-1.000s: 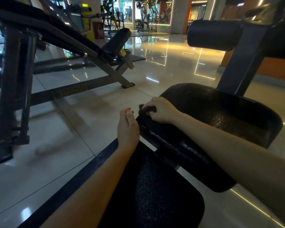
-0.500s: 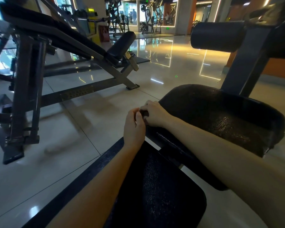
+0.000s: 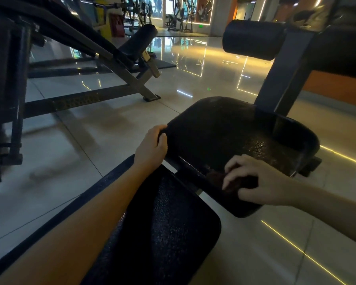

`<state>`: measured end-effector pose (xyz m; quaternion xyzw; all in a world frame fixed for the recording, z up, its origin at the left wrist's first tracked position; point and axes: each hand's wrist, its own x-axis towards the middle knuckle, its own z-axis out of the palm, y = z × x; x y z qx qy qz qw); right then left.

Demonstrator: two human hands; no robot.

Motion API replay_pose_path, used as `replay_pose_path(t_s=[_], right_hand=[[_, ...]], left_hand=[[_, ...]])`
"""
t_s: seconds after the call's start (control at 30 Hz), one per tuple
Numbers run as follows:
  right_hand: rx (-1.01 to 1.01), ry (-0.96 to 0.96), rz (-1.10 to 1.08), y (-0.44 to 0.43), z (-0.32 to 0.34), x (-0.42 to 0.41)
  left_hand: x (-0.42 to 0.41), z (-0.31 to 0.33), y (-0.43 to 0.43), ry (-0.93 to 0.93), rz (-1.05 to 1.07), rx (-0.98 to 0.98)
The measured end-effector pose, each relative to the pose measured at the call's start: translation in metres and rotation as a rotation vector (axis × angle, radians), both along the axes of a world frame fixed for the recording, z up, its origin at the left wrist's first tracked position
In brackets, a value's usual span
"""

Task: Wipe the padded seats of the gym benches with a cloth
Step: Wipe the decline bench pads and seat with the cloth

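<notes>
Dim gym, glossy tile floor (image 3: 70, 161) mirroring light strips. Padded seat (image 3: 224, 128) black, with glistening patch beyond right fingers, likely damp. Left hand (image 3: 151, 149): fingers hooked over seat's corner, gripping it, probably to steady pad and body. Right hand (image 3: 255, 182): fingers spread, bent over dark cloth (image 3: 218, 178) bunched beneath them, pinning it to seat's near edge; spread likely for broader pressure. Second pad (image 3: 162, 233) under left forearm, apart from cloth. Judgement: wiping under way, near rim in hand.
</notes>
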<state>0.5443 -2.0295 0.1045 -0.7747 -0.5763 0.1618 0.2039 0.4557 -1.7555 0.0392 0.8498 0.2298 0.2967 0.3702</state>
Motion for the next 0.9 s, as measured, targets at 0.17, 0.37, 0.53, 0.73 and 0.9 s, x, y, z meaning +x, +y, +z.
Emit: replay_pose_path(t_s=[0.17, 0.37, 0.53, 0.73, 0.9], right_hand=[[0.007, 0.001, -0.010, 0.003, 0.000, 0.007], [0.110, -0.075, -0.160, 0.099, -0.003, 0.032], [0.130, -0.024, -0.130, 0.062, -0.003, 0.022], [0.046, 0.017, -0.049, 0.004, -0.002, 0.014], [0.131, -0.080, -0.138, 0.054, -0.003, 0.032]], left_hand=[[0.003, -0.002, -0.004, 0.012, -0.010, 0.074], [0.005, -0.002, -0.006, 0.078, 0.025, 0.115], [0.004, -0.001, -0.001, 0.063, 0.022, 0.101], [0.003, -0.003, -0.005, 0.109, -0.218, 0.375], [0.002, 0.008, -0.006, 0.220, -0.360, 0.424]])
